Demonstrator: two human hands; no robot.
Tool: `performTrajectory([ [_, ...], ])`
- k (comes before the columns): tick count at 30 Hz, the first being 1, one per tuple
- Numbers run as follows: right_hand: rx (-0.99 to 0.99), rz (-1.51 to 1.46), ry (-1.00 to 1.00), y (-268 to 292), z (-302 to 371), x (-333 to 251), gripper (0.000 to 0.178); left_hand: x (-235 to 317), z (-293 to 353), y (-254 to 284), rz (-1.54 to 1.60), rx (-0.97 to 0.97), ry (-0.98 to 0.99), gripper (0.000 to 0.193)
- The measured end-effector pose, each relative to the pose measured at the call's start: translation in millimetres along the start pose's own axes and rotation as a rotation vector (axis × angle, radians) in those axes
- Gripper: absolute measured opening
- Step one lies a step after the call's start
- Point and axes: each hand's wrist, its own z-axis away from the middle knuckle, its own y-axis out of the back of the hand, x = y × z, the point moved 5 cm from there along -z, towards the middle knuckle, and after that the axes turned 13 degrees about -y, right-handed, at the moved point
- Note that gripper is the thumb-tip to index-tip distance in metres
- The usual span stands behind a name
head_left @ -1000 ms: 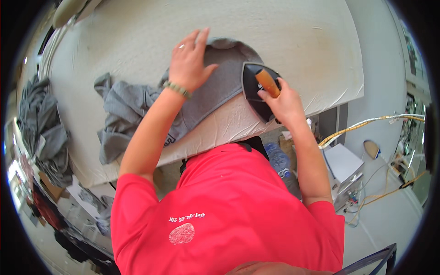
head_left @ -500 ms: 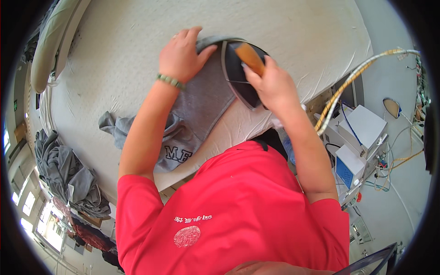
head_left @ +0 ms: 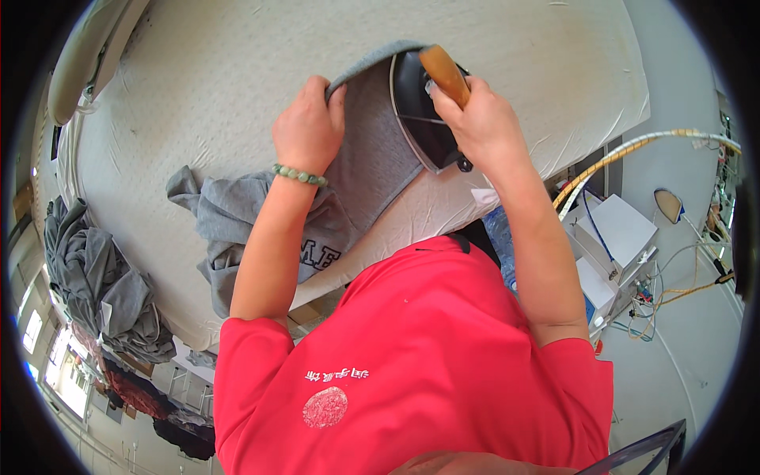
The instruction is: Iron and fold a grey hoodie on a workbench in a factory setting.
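Cloth [head_left: 364, 134], grey, rumpled, pinched in left grip [head_left: 307, 124], right grip [head_left: 487, 131] wrapping cylindrical handle [head_left: 443, 74] of pointed iron [head_left: 414, 103]

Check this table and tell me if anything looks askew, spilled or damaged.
No spill or damage stands out. The pale table cover is puckered along its near edge, which looks odd against its smoother middle, and the grey garment lies bunched at its left but flatter near the iron.

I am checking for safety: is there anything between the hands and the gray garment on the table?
Nothing visible is between the left hand and the gray garment; it pinches the garment's edge. Between the right hand and the garment is the black iron, gripped by its brown handle.
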Motion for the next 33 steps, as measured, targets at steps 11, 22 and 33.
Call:
performTrajectory([
  [11, -0.071, 0.2, -0.007, -6.0, 47.0, 28.6, 0.069, 54.3, -87.4, -47.8, -0.038, 0.047, -0.4, 0.041],
  [22, 0.047, 0.047, -0.009, -5.5, 24.1, 16.4, 0.055, 62.8, -96.3, -59.1, -0.111, 0.072, -0.556, 0.025],
  [33, 0.105, 0.011, -0.001, 2.9, 20.2, 37.6, 0.056, -27.9, 35.9, 34.1, 0.086, -0.365, 0.095, 0.039],
])
